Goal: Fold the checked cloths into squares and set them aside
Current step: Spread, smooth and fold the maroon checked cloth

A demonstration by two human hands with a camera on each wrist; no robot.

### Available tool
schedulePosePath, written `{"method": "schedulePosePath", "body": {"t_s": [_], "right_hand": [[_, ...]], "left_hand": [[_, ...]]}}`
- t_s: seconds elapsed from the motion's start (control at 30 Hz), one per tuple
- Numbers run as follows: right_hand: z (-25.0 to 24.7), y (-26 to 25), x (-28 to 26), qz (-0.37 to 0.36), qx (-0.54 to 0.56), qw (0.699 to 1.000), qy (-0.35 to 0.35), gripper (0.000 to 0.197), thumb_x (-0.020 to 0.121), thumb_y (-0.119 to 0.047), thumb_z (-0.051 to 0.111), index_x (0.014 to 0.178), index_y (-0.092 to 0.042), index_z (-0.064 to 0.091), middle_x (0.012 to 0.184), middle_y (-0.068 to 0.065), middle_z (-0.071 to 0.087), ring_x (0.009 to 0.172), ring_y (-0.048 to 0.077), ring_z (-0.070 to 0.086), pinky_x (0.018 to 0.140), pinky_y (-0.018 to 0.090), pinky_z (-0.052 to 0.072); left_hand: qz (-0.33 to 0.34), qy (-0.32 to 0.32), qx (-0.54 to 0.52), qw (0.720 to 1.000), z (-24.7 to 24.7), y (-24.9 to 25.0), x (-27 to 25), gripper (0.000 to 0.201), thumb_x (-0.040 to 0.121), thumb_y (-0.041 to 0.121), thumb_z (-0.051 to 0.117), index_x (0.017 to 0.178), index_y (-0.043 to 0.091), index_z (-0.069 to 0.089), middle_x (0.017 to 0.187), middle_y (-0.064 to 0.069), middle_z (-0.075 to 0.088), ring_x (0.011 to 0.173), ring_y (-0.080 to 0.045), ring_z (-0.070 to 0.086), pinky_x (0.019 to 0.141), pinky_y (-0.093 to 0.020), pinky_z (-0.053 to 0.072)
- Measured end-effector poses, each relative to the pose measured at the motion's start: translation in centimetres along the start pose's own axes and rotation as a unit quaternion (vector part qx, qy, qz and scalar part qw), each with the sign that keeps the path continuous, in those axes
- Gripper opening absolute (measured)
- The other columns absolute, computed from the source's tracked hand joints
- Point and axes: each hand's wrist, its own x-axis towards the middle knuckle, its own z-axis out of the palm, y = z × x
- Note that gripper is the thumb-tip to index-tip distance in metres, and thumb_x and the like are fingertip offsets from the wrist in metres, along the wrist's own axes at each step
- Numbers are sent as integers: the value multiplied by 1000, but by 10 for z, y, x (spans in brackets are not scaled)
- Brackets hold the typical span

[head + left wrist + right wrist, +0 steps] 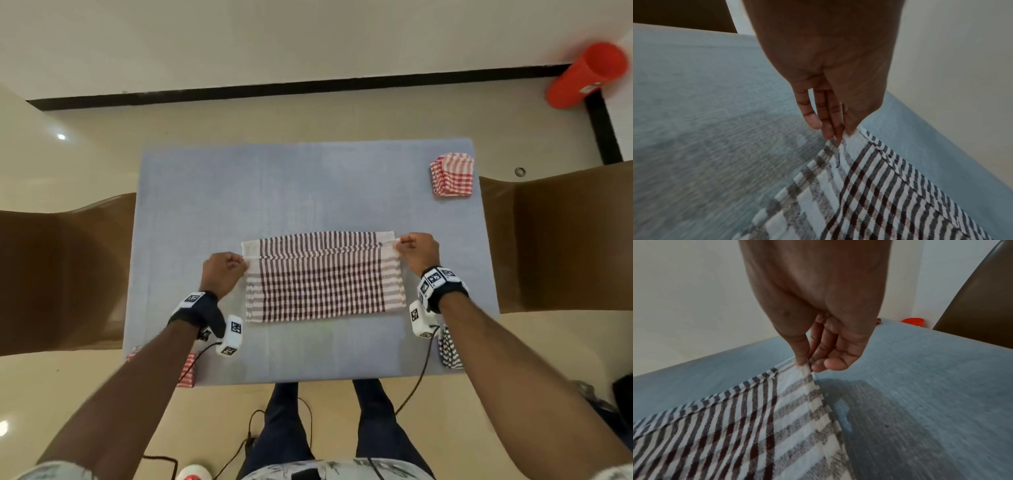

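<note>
A person stands at the near edge of a blue-grey table point(212, 192), both arms reaching over it. At the table's middle lies a dark checked cloth point(322, 284), doubled over so that its upper layer stops just short of the far hem of the lower one. The left hand point(222, 272) pinches the upper layer's far left corner; in the left-wrist view the thumb and fingertips point(831, 129) close on the white border of the cloth point(869, 194), which is lifted slightly off the table point(705, 113). The right hand point(418, 251) pinches the far right corner in the same manner — the right-wrist view shows thumb and forefinger nipping the hem of the cloth point(756, 426) above the table point(920, 378). The two hands are well apart, one at each end of the cloth.

At the table's far right corner sits a stack of folded red checked cloths point(452, 176). At its near left corner another red checked cloth point(187, 370) shows, partly hidden by the left forearm; at the near right edge a dark checked cloth pile point(449, 349) shows, partly hidden by the right forearm. Brown chairs point(561, 236) flank the table on both sides. Beyond the table, by the wall at the far right, stands an orange cylinder point(589, 73).
</note>
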Motion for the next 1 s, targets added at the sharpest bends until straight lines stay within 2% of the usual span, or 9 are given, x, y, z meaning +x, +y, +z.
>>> {"method": "schedulePosePath", "body": {"t_s": [0.13, 0.27, 0.43, 0.53, 0.6, 0.7, 0.83, 0.9, 1.0], "right_hand": [[13, 2, 19, 18, -13, 1000, 0, 15, 87, -12, 71, 95, -2, 79, 95, 16, 78, 94, 29, 72, 81, 24, 48], [18, 7, 30, 23, -16, 1000, -2, 14, 88, -17, 69, 84, -5, 74, 85, 14, 75, 83, 30, 71, 83, 44, 59], [18, 4, 38, 8, -24, 1000, -17, 9, 94, -18, 60, 87, -12, 60, 86, 8, 66, 83, 29, 65, 71, 33, 48], [16, 0, 41, 9, -42, 999, -30, 11, 96, -19, 57, 89, -11, 58, 89, 9, 65, 87, 31, 64, 72, 34, 46], [18, -1, 43, 16, -62, 998, -30, 12, 97, -20, 56, 89, -12, 56, 90, 10, 64, 90, 33, 64, 72, 34, 42], [26, -3, 49, 34, -88, 995, -10, 17, 97, -24, 56, 91, -8, 60, 96, 16, 68, 95, 38, 66, 73, 37, 46], [34, -9, 47, 68, -156, 985, 34, 40, 96, -41, 60, 105, -2, 64, 106, 18, 71, 98, 39, 68, 75, 40, 52], [32, -18, 32, 17, -169, 981, 97, 35, 95, -37, 63, 104, -4, 61, 105, 16, 67, 99, 36, 64, 75, 40, 50], [48, -36, -15, -164, -141, 966, 139, 30, 98, -28, 60, 115, -4, 57, 116, 17, 59, 108, 32, 56, 93, 45, 52]], "left_hand": [[-6, -5, 29, 1000, 7, 8, 14, 14, 89, 23, 77, 91, 9, 78, 88, -5, 77, 81, -15, 65, 80, -24, 43], [-39, -16, 27, 999, 6, 13, 25, 13, 90, 23, 70, 89, 11, 75, 88, -2, 74, 86, -20, 68, 74, -25, 44], [-35, -39, 26, 998, 1, 25, 29, 14, 98, 20, 61, 105, 8, 65, 105, -2, 62, 96, -21, 57, 84, -32, 43], [-34, -62, -2, 997, -1, 26, 31, 11, 101, 20, 56, 108, 11, 58, 105, -8, 68, 92, -27, 69, 87, -43, 57], [-40, -70, -2, 997, -1, 27, 33, 14, 103, 23, 53, 112, 13, 55, 104, -13, 72, 89, -30, 72, 87, -50, 60], [-42, -32, 86, 995, 5, 32, 38, 27, 103, 33, 50, 121, 13, 56, 103, -6, 69, 93, -30, 68, 89, -46, 55], [-47, 47, 146, 987, 18, 47, 28, 28, 100, 33, 56, 117, 11, 54, 104, -13, 69, 95, -36, 66, 83, -46, 51], [2, 111, 147, 983, 27, 52, 16, 32, 96, 28, 63, 118, 8, 51, 110, -15, 64, 102, -35, 62, 84, -51, 54], [175, 157, 170, 957, 50, 52, -9, 44, 93, 24, 64, 130, 5, 49, 131, -16, 51, 119, -33, 51, 95, -52, 52]]}}
